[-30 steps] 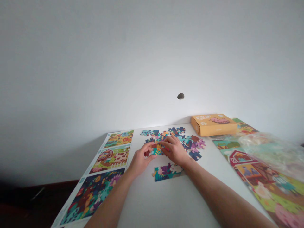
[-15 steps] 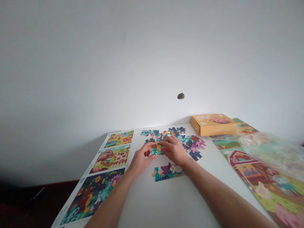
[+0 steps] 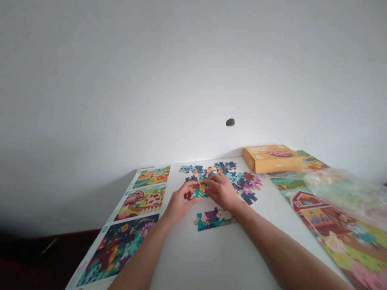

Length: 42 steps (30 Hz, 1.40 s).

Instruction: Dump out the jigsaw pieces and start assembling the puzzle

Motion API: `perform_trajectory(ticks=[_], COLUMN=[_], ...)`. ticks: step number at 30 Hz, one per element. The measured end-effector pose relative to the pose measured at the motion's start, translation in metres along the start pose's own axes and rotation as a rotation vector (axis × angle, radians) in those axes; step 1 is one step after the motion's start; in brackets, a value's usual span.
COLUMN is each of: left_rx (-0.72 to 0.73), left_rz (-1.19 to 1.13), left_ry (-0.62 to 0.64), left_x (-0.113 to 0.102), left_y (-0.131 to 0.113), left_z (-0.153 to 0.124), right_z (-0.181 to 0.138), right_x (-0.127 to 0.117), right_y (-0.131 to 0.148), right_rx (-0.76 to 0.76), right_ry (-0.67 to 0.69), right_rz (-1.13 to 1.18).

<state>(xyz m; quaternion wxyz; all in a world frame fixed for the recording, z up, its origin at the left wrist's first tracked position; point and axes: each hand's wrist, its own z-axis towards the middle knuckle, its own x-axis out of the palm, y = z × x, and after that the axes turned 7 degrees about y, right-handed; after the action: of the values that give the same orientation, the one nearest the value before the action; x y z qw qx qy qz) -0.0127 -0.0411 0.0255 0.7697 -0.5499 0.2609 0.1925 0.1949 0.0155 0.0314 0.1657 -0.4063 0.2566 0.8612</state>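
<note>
Nothing has visibly moved since the earlier frames: both hands stay where they were on the white table [image 3: 211, 257]. Nearest lies a joined strip of puzzle pieces [image 3: 213, 218], just short of the wrists. Beyond it, the left hand [image 3: 179, 202] and right hand [image 3: 223, 191] meet over a small teal and orange puzzle piece [image 3: 200, 190], fingertips of both pinched on its edges. Past the hands spreads a loose pile of pieces [image 3: 238, 179]. Printed picture sheets [image 3: 142, 198] line the left edge; an orange box [image 3: 272, 158] stands far right.
</note>
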Motion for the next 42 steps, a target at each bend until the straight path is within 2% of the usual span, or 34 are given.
perform_trajectory(ticks=[18,23,27,32,37,42], left_rx=[0.0,0.035,-0.02,-0.024,-0.034,0.041], left_rz=[-0.023,-0.098,-0.163,-0.128,-0.027,0.199], left_ry=[0.009,0.03,0.007,0.177,0.382,0.406], left_x=[-0.001,-0.005,-0.009,-0.014,-0.021,-0.023], left_y=[-0.004,-0.009,-0.012,-0.013,-0.019,-0.023], left_z=[-0.001,-0.004,-0.003,-0.003,-0.007,-0.007], right_z=[0.0,0.001,0.001,-0.002,-0.003,-0.003], right_x=[0.001,0.0,-0.001,-0.002,-0.006,-0.007], right_y=[-0.001,0.003,0.008,0.009,0.007,0.008], right_rx=[-0.009,-0.084,-0.179,-0.194,-0.139,-0.125], right_ry=[0.001,0.019,0.116,0.192,0.198,0.203], right_rz=[0.033,0.087,0.137,0.171,0.175,0.174])
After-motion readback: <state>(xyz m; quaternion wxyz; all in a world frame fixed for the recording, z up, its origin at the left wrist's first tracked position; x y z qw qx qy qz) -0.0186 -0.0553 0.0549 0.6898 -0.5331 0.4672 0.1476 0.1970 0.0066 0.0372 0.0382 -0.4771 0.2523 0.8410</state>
